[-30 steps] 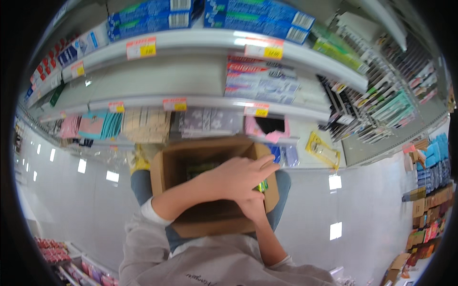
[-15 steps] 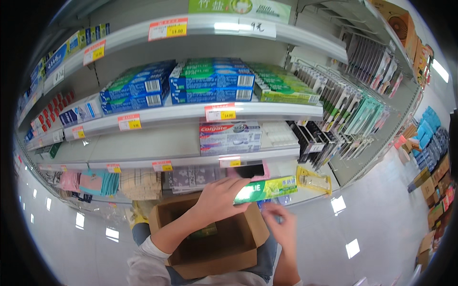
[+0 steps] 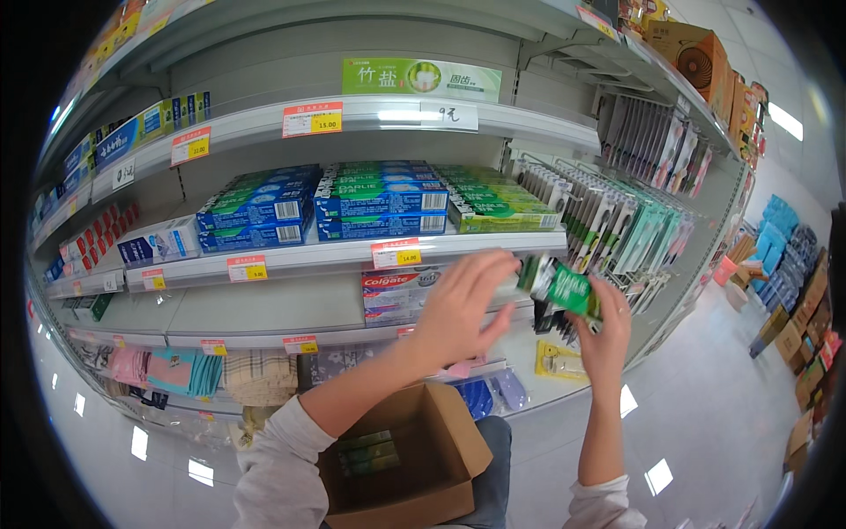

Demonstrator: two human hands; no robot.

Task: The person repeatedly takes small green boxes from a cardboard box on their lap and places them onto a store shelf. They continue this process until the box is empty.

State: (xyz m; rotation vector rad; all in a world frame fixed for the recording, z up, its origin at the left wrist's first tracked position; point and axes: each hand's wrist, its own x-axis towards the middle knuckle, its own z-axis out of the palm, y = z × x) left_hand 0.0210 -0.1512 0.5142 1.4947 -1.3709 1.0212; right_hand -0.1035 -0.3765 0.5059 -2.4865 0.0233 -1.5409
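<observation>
A green toothpaste box [image 3: 564, 287] is tilted in the air in front of the shelf's right part. My right hand [image 3: 608, 328] grips it at its right end, fingers closed round it. My left hand [image 3: 465, 304] is just left of the box's other end, thumb and fingers apart, with nothing in it. Below my arms stands an open cardboard box [image 3: 432, 454], and a few green toothpaste boxes [image 3: 368, 452] lie at its bottom. On the shelf beyond my hands, stacked green toothpaste boxes [image 3: 498, 207] sit beside blue-and-green toothpaste boxes [image 3: 381, 203].
Toothbrush packs [image 3: 608, 216] hang on hooks at the right. A lower shelf holds purple-and-red toothpaste boxes [image 3: 388, 300]; folded towels [image 3: 258, 360] lie beneath. A yellow pack [image 3: 560, 360] rests low on the right. Cardboard cartons [image 3: 802, 353] stand along the right-hand aisle.
The green toothpaste box has passed from my left hand to my right and risen toward the shelf. My left hand has moved up and opened. The view has tilted upward.
</observation>
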